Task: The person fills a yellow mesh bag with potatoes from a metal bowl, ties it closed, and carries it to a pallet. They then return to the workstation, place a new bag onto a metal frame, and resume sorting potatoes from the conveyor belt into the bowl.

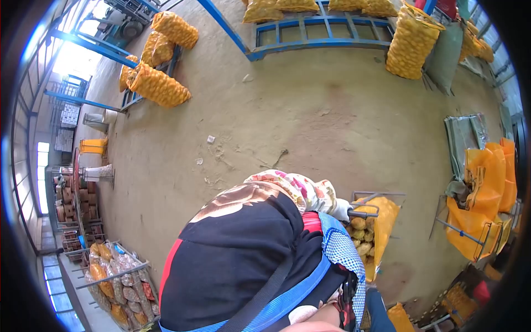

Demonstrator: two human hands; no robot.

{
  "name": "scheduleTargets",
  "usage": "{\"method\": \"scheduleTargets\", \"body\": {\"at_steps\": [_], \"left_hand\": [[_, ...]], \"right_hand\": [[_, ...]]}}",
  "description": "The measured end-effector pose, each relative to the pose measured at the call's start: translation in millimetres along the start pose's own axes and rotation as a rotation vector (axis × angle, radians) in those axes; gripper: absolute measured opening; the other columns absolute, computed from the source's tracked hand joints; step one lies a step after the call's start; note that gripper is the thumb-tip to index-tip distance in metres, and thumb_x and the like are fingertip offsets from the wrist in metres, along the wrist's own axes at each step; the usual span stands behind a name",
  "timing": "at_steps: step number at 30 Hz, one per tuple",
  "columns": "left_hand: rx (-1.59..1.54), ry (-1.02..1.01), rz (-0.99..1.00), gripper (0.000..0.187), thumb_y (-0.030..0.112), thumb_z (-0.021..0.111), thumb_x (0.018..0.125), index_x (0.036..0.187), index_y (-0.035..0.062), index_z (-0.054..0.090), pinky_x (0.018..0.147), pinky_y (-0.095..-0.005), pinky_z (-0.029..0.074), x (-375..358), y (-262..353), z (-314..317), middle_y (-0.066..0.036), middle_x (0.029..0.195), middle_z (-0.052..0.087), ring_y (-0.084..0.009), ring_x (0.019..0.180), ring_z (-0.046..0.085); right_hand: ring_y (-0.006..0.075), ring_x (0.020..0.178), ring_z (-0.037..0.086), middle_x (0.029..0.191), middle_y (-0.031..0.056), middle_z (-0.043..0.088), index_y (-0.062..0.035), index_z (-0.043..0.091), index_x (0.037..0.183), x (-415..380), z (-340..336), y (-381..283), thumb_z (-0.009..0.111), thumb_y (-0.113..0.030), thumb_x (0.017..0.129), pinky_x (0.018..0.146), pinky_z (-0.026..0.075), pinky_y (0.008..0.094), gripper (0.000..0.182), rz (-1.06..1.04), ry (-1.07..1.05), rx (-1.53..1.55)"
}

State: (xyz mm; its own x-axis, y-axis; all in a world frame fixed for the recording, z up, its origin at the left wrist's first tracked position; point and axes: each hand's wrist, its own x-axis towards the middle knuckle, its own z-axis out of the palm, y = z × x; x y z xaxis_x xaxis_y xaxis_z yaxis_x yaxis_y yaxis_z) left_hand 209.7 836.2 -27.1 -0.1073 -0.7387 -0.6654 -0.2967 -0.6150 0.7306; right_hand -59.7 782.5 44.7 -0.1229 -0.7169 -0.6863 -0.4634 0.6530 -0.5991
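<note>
My left hand (341, 210), in a white glove under a floral sleeve (310, 191), is at the metal bag frame (368, 209) and appears closed on its rod. Most of its fingers are hidden. From this frame hangs an orange mesh bag (386, 218), its mouth held wide. Inside lie several potatoes (362, 235), partly covered by my body and a blue checked apron (340, 243). My right hand does not show.
Filled orange sacks (160, 86) rest on a blue rack at upper left. Another full sack (412, 44) stands by a blue platform (321, 41). Orange bags (481, 193) hang on a stand at right. A cart (119, 276) of bagged goods is at lower left.
</note>
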Motion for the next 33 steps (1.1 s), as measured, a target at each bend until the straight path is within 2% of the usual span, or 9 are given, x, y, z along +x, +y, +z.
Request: {"method": "scheduleTargets", "body": {"at_steps": [3, 6, 16, 18, 19, 20, 23, 24, 33], "left_hand": [[-0.064, 0.149, 0.277, 0.040, 0.040, 0.066, 0.074, 0.097, 0.0085, 0.063, 0.066, -0.0370, 0.049, 7.4, -60.6, 0.2, -0.010, 0.084, 0.065, -0.0246, 0.073, 0.062], [-0.147, -0.010, -0.104, 0.037, 0.038, 0.065, 0.080, 0.099, 0.0067, 0.064, 0.053, -0.0334, 0.047, -21.4, -39.6, -16.5, -0.005, 0.074, 0.061, -0.0152, 0.059, 0.055], [-0.617, 0.029, -0.222, 0.023, 0.018, 0.064, 0.082, 0.100, 0.0049, 0.060, 0.049, -0.0241, 0.045, -39.6, -45.0, -2.0, 0.001, 0.070, 0.053, -0.0096, 0.055, 0.053], [-0.460, -0.035, -0.255, 0.023, 0.017, 0.063, 0.082, 0.103, 0.0081, 0.060, 0.054, -0.0268, 0.048, -36.7, -37.1, 5.8, -0.001, 0.074, 0.056, -0.0129, 0.060, 0.056], [-0.380, -0.013, -0.254, 0.024, 0.016, 0.063, 0.082, 0.105, 0.0096, 0.061, 0.057, -0.0281, 0.050, -39.6, -26.6, -3.3, -0.002, 0.076, 0.057, -0.0146, 0.063, 0.058], [0.053, 0.127, 0.350, 0.025, 0.017, 0.063, 0.082, 0.106, 0.0119, 0.061, 0.062, -0.0304, 0.050, -31.0, -42.5, -3.8, -0.005, 0.079, 0.058, -0.0178, 0.068, 0.059], [-0.012, 0.007, 0.043, 0.025, 0.022, 0.066, 0.080, 0.103, 0.0121, 0.061, 0.068, -0.0342, 0.049, -38.4, 0.5, -4.4, -0.011, 0.085, 0.060, -0.0212, 0.076, 0.059], [-0.187, -0.074, -0.116, 0.024, 0.023, 0.066, 0.080, 0.099, 0.0101, 0.060, 0.059, -0.0328, 0.047, -31.1, 8.2, 0.0, -0.006, 0.074, 0.060, -0.0164, 0.066, 0.057], [-0.280, -0.042, -0.055, 0.028, 0.028, 0.075, 0.070, 0.080, 0.0088, 0.058, 0.050, -0.0301, 0.040, 18.5, -7.1, 30.1, 0.000, 0.063, 0.053, -0.0129, 0.056, 0.049]], "right_hand": [[0.0182, 0.055, 0.057, 0.069, 0.0118, 0.063, 0.0019, 0.063, 0.078, -8.4, 9.4, 30.4, 0.073, -0.041, 0.075, 0.057, 0.047, 0.0298, 0.044, 0.088, -0.020, 0.022], [0.0178, 0.054, 0.056, 0.068, 0.0117, 0.063, 0.0022, 0.063, 0.076, -37.8, 10.5, 57.1, 0.073, -0.040, 0.075, 0.056, 0.047, 0.0294, 0.044, 0.268, 0.138, 0.045], [0.0196, 0.046, 0.053, 0.055, 0.0082, 0.058, 0.0002, 0.067, 0.080, -33.4, 16.9, 70.4, 0.072, -0.041, 0.076, 0.048, 0.042, 0.0348, 0.042, 0.461, 0.119, 0.244], [0.0225, 0.054, 0.056, 0.065, 0.0104, 0.061, -0.0035, 0.065, 0.099, -35.7, 8.7, 117.5, 0.072, -0.039, 0.077, 0.054, 0.045, 0.0364, 0.042, 0.163, 0.133, -0.349], [0.0245, 0.064, 0.058, 0.074, 0.0116, 0.063, -0.0085, 0.057, 0.115, -36.9, -1.1, 103.5, 0.069, -0.037, 0.079, 0.061, 0.047, 0.0375, 0.047, 0.025, -0.077, -0.518], [0.0265, 0.074, 0.060, 0.083, 0.0128, 0.064, -0.0136, 0.050, 0.130, -39.2, -11.3, 89.2, 0.066, -0.036, 0.082, 0.068, 0.049, 0.0386, 0.056, -0.146, -0.265, -0.651], [0.0251, 0.070, 0.058, 0.079, 0.0115, 0.061, -0.0126, 0.051, 0.123, -36.3, -5.1, 96.6, 0.065, -0.036, 0.082, 0.064, 0.048, 0.0379, 0.049, -0.085, -0.239, -0.515], [0.0246, 0.068, 0.057, 0.077, 0.0111, 0.060, -0.0122, 0.051, 0.120, -28.0, -2.0, 100.1, 0.065, -0.036, 0.082, 0.063, 0.047, 0.0376, 0.047, 0.015, -0.175, -0.399], [0.0204, 0.055, 0.050, 0.065, 0.0072, 0.051, -0.0091, 0.053, 0.098, 0.9, -9.2, 89.3, 0.063, -0.035, 0.084, 0.052, 0.043, 0.0355, 0.031, 0.288, 0.007, 0.100]]}}
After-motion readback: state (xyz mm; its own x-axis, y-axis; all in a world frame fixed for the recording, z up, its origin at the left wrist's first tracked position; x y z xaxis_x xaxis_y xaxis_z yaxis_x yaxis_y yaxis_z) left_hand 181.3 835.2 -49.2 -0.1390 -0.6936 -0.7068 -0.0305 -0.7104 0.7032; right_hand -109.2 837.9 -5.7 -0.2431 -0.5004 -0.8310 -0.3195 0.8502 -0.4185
